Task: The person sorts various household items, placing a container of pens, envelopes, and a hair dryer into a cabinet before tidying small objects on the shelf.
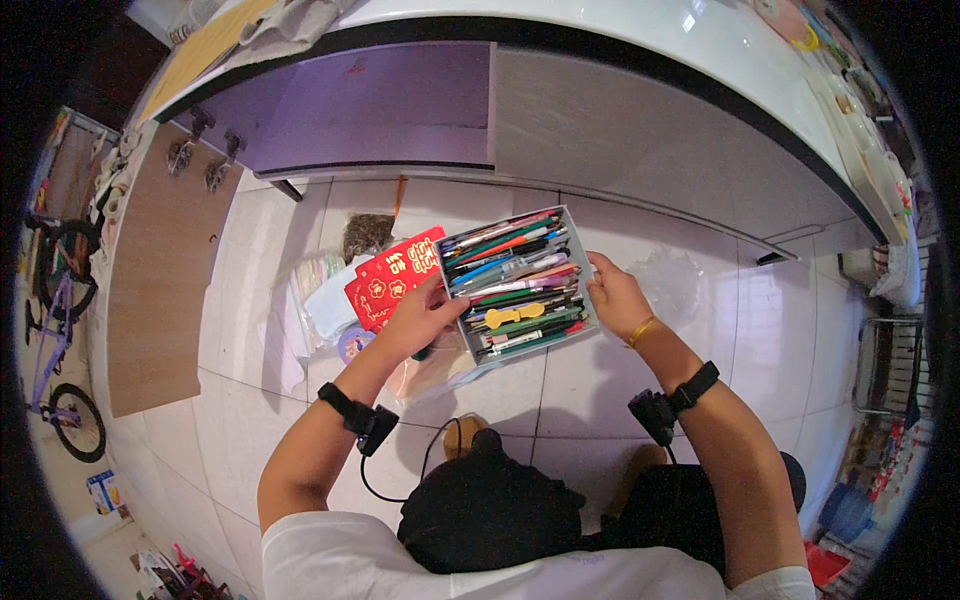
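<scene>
Between my hands is a shallow grey box [583, 225] packed with pens and pencils [510, 274] lying in rows. A yellow bone-shaped item [514, 316] rests on top of the pens near the box's lower end. My left hand [431, 311] grips the left side, its thumb over the rim. My right hand [616, 296] holds the right side, fingers against the outer wall. Red printed paper packets [386, 281] lie on the floor just left of the box, partly hidden by my left hand.
Left of the box, the tiled floor holds a dark bagged bundle [367, 234], light-blue packages [332, 304] and a round purple item [354, 345]. Clear plastic [667, 281] lies to the right. A white-topped table [600, 26] stands ahead; a purple bicycle [56, 330] is far left.
</scene>
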